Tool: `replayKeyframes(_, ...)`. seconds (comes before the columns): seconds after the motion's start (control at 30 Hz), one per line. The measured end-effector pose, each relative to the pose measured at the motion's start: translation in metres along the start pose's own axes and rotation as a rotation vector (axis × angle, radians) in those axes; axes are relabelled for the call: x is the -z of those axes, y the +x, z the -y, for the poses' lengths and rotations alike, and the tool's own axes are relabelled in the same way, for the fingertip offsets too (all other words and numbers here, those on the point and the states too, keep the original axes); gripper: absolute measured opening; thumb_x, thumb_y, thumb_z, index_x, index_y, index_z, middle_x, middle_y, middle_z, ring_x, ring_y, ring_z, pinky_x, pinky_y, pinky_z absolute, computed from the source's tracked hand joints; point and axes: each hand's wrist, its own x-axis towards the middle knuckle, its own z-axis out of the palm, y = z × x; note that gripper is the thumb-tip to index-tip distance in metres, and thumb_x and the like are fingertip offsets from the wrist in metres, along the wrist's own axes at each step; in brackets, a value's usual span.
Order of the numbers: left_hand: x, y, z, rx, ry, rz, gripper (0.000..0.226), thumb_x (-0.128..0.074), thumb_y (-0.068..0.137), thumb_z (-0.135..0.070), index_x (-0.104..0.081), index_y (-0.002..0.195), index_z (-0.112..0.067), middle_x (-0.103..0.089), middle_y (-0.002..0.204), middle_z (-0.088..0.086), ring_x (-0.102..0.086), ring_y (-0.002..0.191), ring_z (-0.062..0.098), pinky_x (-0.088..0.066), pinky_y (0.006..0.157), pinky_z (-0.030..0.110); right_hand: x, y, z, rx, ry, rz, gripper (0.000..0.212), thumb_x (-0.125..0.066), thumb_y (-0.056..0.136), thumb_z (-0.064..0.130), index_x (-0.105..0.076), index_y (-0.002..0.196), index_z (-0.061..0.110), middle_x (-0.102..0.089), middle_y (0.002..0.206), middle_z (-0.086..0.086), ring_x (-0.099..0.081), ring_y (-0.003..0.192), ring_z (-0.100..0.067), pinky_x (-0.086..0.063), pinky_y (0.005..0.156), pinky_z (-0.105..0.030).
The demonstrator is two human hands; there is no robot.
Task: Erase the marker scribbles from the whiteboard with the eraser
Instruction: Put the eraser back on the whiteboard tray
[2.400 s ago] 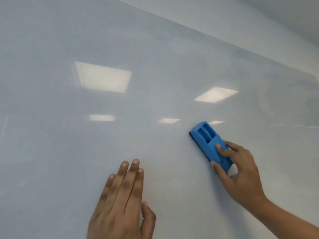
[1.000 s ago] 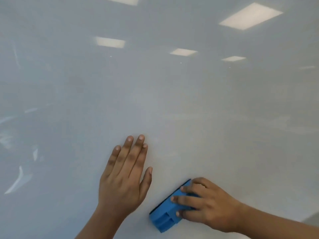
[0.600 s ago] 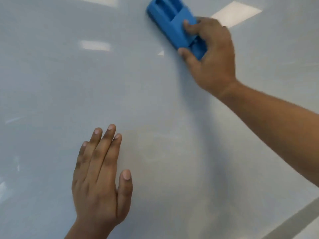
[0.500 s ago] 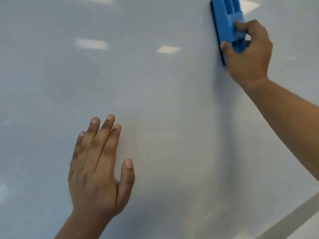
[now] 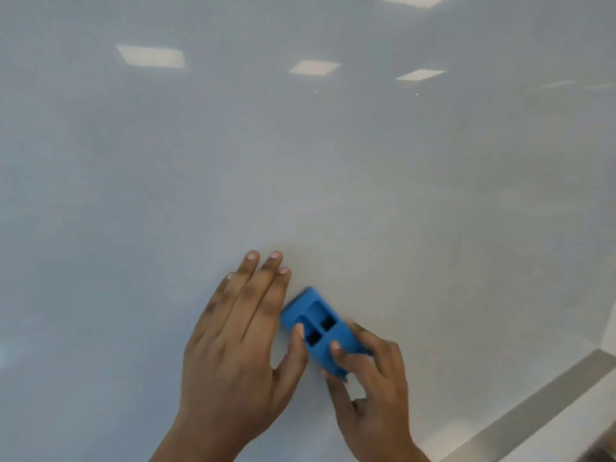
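Note:
The whiteboard (image 5: 333, 178) fills nearly the whole view, glossy and pale, with no marker lines that I can make out. My right hand (image 5: 373, 395) grips a blue plastic eraser (image 5: 321, 331) and presses it flat on the board at the lower middle. The eraser lies tilted, its upper end pointing up and left. My left hand (image 5: 240, 345) lies flat on the board with fingers together, right beside the eraser; its thumb touches the eraser's left edge.
Ceiling lights are mirrored in the upper board as bright rectangles (image 5: 150, 56). The board's grey frame (image 5: 533, 405) runs diagonally across the lower right corner, with a white wall beyond it.
My right hand has swept the eraser down from the upper right of the board to the lower middle, next to my left hand. The left hand has stayed flat on the board.

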Motion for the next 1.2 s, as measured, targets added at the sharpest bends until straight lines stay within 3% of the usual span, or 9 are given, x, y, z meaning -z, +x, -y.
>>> replayKeyframes(0.17,-0.001,-0.032,-0.019,-0.118,0.047,0.247,0.056,-0.055,0.092,-0.053,-0.061,0.134,-0.017,-0.053,0.147,-0.003,-0.038,0.144,0.018,-0.030,0.118,0.052,0.029,0.045,0.017,0.272,-0.020,0.317,0.041,-0.074,0.084,0.016,-0.063,0.117,0.037,-0.054,0.144,0.014,-0.053,0.115,-0.013,-0.042,0.094,-0.035)
replayKeyframes(0.3,0.021,-0.075,-0.019,-0.101,0.057,0.328,0.047,-0.063,0.092,-0.041,-0.060,0.132,-0.016,-0.061,0.137,-0.001,-0.053,0.131,0.020,-0.038,0.113,0.044,0.057,0.019,0.019,0.276,0.071,0.489,0.042,-0.076,0.084,0.021,-0.061,0.121,0.032,-0.055,0.143,0.016,-0.055,0.116,-0.015,-0.041,0.098,-0.033)
replayKeyframes(0.4,0.033,-0.124,-0.031,0.012,-0.029,0.436,0.047,-0.064,0.089,-0.042,-0.060,0.129,-0.018,-0.061,0.126,-0.005,-0.055,0.113,0.017,-0.038,0.102,0.030,0.072,-0.028,0.022,0.152,0.145,0.659,0.053,-0.076,0.081,0.025,-0.055,0.128,0.035,-0.052,0.144,0.021,-0.052,0.124,-0.008,-0.039,0.104,-0.028)
replayKeyframes(0.53,0.029,-0.197,-0.060,0.332,-0.166,0.648,0.058,-0.069,0.076,-0.053,-0.061,0.126,-0.024,-0.062,0.116,-0.012,-0.053,0.104,0.009,-0.040,0.088,0.021,0.084,-0.105,0.020,-0.553,0.273,0.807,0.076,-0.085,0.076,0.024,-0.046,0.133,0.054,-0.051,0.137,0.036,-0.050,0.127,0.006,-0.042,0.105,-0.016)
replayKeyframes(0.6,0.020,-0.229,-0.072,0.483,-0.258,0.736,0.063,-0.077,0.069,-0.053,-0.059,0.125,-0.029,-0.061,0.116,-0.016,-0.051,0.104,0.003,-0.040,0.088,0.017,0.085,-0.138,0.010,-0.775,0.297,0.925,0.073,-0.086,0.077,0.018,-0.050,0.127,0.057,-0.054,0.127,0.040,-0.055,0.117,0.009,-0.048,0.101,-0.020)
replayKeyframes(0.7,0.004,-0.267,-0.082,0.641,-0.356,0.830,0.061,-0.073,0.072,-0.055,-0.054,0.127,-0.036,-0.055,0.120,-0.023,-0.045,0.108,-0.004,-0.039,0.089,0.010,0.088,-0.168,-0.007,-0.792,0.233,1.056,0.070,-0.085,0.077,0.016,-0.051,0.125,0.055,-0.059,0.122,0.032,-0.058,0.110,0.003,-0.052,0.091,-0.019)
replayKeyframes(0.83,-0.031,-0.299,-0.089,0.738,-0.409,0.937,0.063,-0.070,0.081,-0.052,-0.046,0.138,-0.038,-0.050,0.134,-0.021,-0.042,0.119,-0.004,-0.044,0.104,0.023,0.084,-0.196,-0.035,-0.716,0.146,1.155,0.069,-0.085,0.076,0.016,-0.052,0.123,0.053,-0.057,0.121,0.023,-0.058,0.103,0.002,-0.046,0.082,-0.008)
replayKeyframes(1.03,-0.081,-0.335,-0.097,0.954,-0.320,1.015,0.078,-0.064,0.089,-0.049,-0.023,0.154,-0.035,-0.029,0.159,-0.016,-0.030,0.144,0.007,-0.027,0.116,0.027,0.057,-0.210,-0.082,-0.711,0.020,1.112,0.064,-0.086,0.073,0.006,-0.060,0.125,0.032,-0.060,0.118,0.010,-0.061,0.089,0.003,-0.044,0.071,-0.004)
replayKeyframes(1.2,-0.107,-0.349,-0.102,1.129,-0.394,1.053,0.077,-0.062,0.093,-0.045,-0.021,0.156,-0.028,-0.028,0.161,-0.012,-0.033,0.144,0.012,-0.034,0.115,0.033,0.036,-0.223,-0.110,-0.685,-0.033,1.169,0.062,-0.087,0.072,0.005,-0.063,0.128,0.020,-0.061,0.116,0.002,-0.060,0.083,-0.005,-0.041,0.069,-0.001)
